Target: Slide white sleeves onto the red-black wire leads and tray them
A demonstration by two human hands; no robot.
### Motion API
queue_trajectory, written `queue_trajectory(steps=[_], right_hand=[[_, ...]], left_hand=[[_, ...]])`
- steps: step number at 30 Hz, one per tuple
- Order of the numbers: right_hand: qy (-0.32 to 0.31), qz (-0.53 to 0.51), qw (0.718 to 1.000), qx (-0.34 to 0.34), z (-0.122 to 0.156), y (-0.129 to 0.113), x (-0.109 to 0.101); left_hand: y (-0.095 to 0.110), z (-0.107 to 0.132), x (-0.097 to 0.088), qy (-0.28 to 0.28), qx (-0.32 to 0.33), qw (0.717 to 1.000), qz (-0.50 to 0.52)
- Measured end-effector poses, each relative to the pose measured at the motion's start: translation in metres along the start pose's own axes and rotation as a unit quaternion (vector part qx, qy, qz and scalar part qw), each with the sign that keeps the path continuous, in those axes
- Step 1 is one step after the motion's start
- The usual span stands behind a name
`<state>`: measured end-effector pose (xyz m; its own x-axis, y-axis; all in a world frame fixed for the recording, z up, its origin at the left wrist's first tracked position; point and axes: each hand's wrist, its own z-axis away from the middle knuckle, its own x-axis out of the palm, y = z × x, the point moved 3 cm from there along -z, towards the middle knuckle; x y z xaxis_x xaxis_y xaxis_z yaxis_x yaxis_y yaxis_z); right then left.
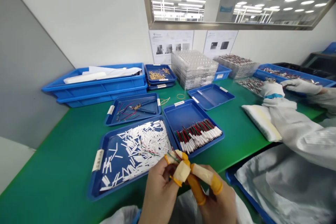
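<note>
Near the table's front edge, my left hand (pixel 166 179) is closed in a pinch on thin red and green wires (pixel 172 156). Pale finger cots with orange rims cover the fingertips. My right hand (pixel 211 190) meets it, fingers also closed and capped; whatever lies between them is hidden. Just beyond the left hand, a blue tray (pixel 105 139) holds many loose white sleeves (pixel 152 140), a few wires lying among them. Behind the hands, another blue tray (pixel 181 112) contains a row of red, green and black wires with white sleeves (pixel 199 134) on their ends.
Farther back are a tray with cutters (pixel 143 110) and wires, a tray of brass-coloured parts (pixel 157 75), a bare blue tray (pixel 210 97) and stacked clear plastic trays (pixel 194 68). Large blue bins (pixel 102 89) stand left. At right, a co-worker's gloved hands (pixel 301 86) reach over parts.
</note>
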<state>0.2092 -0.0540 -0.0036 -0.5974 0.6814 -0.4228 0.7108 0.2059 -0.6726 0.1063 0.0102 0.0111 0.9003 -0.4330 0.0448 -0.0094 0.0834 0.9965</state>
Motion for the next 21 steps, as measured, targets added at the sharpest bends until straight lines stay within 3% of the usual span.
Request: queue_trajectory(steps=[2,4,5,6,7,10,15,21], right_hand=[[-0.026,0.029,0.999,0.016,0.004,0.007,-0.003],[-0.03,0.051,0.998,0.017,0.008,0.016,-0.01],[-0.016,0.068,0.997,0.017,0.01,0.022,-0.015],[0.003,0.09,0.996,0.02,0.011,0.028,-0.02],[0.026,0.116,0.992,0.028,0.012,0.036,-0.026],[0.101,0.211,0.97,0.071,0.01,0.061,-0.048],[0.189,0.322,0.918,0.13,0.005,0.084,-0.074],[0.181,0.312,0.921,0.144,0.002,0.082,-0.068]], left_hand=[[0.008,-0.006,-0.002,-0.036,-0.005,0.998,-0.051],[0.021,-0.02,-0.008,-0.055,0.022,0.982,-0.18],[0.029,-0.031,-0.012,-0.035,0.053,0.96,-0.271],[0.034,-0.043,-0.013,-0.041,0.077,0.915,-0.394],[0.037,-0.056,-0.011,-0.069,0.107,0.85,-0.511],[0.032,-0.093,-0.003,-0.11,0.136,0.8,-0.573],[0.013,-0.118,0.015,-0.149,0.153,0.768,-0.604],[0.017,-0.117,0.015,-0.156,0.146,0.77,-0.602]])
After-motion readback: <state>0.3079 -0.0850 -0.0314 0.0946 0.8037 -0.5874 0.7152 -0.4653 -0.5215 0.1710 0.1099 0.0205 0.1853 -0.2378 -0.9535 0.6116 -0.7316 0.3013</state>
